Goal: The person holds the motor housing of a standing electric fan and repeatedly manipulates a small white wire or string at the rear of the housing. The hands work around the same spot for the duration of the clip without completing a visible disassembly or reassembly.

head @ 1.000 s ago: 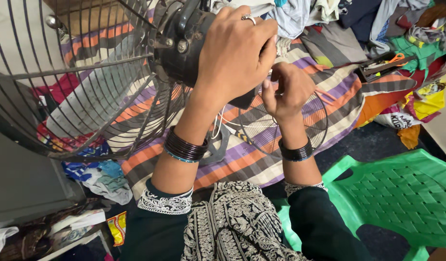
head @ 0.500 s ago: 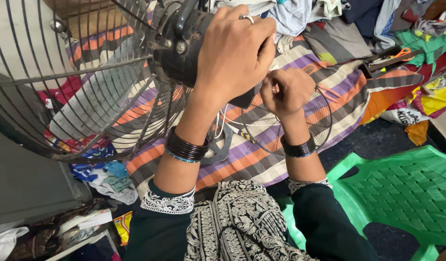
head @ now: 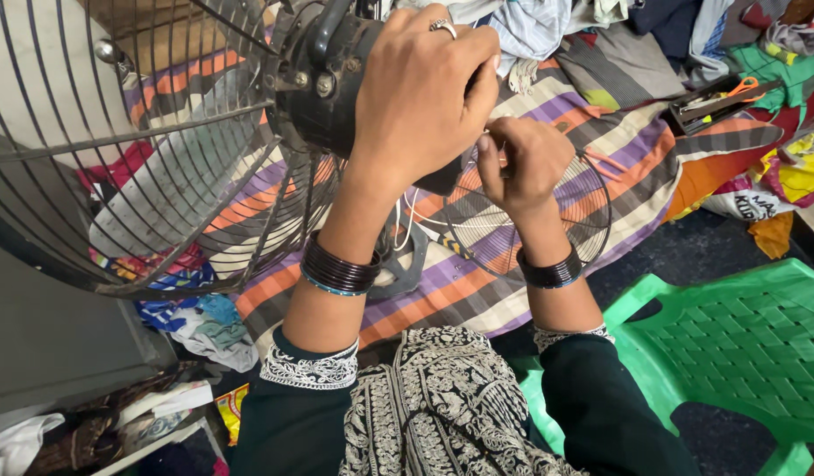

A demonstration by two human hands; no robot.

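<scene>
My left hand [head: 420, 92] is wrapped around the black motor housing [head: 323, 79] at the back of a fan, holding it up. The fan's dark wire cage [head: 133, 176] fills the left of the view, with pale blades inside. Just to the right, my right hand [head: 526, 163] is closed at the rear of the motor, fingertips pinched on something small that I cannot make out. White wires [head: 407, 220] hang below the motor. A smaller round wire guard [head: 583, 211] lies under my right hand on the cloth.
A striped purple, orange and white cloth [head: 636, 141] covers the surface below. A green plastic chair [head: 742, 344] stands at the lower right. Piled clothes lie at the top right with orange-handled scissors [head: 742, 88] on a dark tray. More clutter sits at the lower left.
The view has shifted slightly. My right hand has edged a little closer to the motor's rear; my left hand keeps its grip on the housing.
</scene>
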